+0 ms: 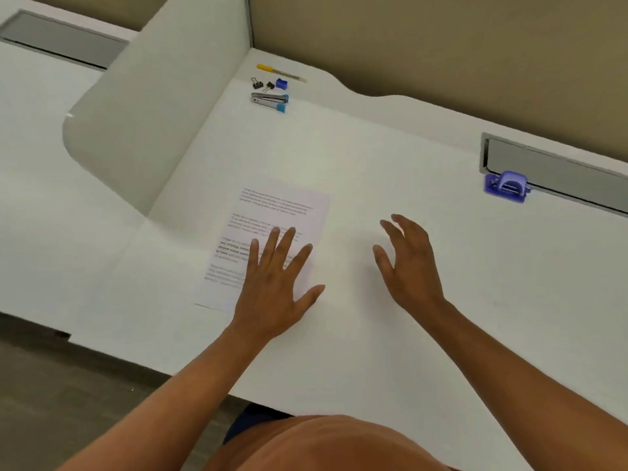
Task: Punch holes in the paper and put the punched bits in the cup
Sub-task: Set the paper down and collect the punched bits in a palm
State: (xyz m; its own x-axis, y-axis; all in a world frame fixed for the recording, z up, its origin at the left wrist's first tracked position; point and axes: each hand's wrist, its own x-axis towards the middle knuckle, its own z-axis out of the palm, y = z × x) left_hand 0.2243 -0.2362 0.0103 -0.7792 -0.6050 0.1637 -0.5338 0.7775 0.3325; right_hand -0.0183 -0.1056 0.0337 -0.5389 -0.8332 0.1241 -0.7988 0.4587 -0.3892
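Note:
A printed sheet of paper [272,215] lies flat on the white desk [373,334]. My left hand [277,283] rests on the sheet's lower right part, palm down with fingers spread. My right hand [407,263] hovers to the right of the paper, fingers apart and holding nothing. A purple hole punch [507,186] sits far right, against a grey cable tray. No cup is in view.
At the desk's back left lie a silver and blue stapler [270,100], two black binder clips [261,84], a small blue block [281,83] and a yellow-handled tool [278,72]. A white divider panel [153,107] stands on the left. The grey cable tray [560,175] is recessed at right.

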